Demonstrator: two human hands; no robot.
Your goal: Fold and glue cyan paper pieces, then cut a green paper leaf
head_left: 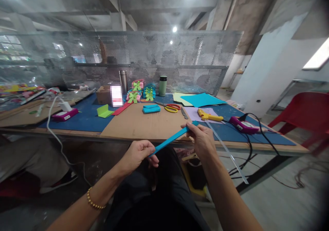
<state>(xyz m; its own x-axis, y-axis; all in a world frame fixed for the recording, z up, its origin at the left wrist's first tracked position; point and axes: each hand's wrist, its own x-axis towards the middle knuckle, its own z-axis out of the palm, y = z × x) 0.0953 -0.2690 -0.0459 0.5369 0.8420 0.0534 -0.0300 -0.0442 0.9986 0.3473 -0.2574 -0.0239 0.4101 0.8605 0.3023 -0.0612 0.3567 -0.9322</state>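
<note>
A narrow blue paper strip (171, 140) stretches between my two hands, in front of the table's near edge. My left hand (140, 152) pinches its lower end, and my right hand (202, 137) grips the upper end, which slants up to the right. Beyond them, a sheet of brown cardboard (128, 126) lies on the table. On it rest a folded blue paper piece (151, 108), scissors (171, 108) with red and yellow handles, and a small dark blade (184, 113).
At the right, a yellow glue gun (209, 116) with a long clear glue stick (228, 152) sits on purple paper. Purple power strips (243, 125) trail cables. Behind stand a green bottle (162, 86), a steel flask (123, 82) and bow-decorated paper items (136, 93). Blue sheets (202, 100) lie back right.
</note>
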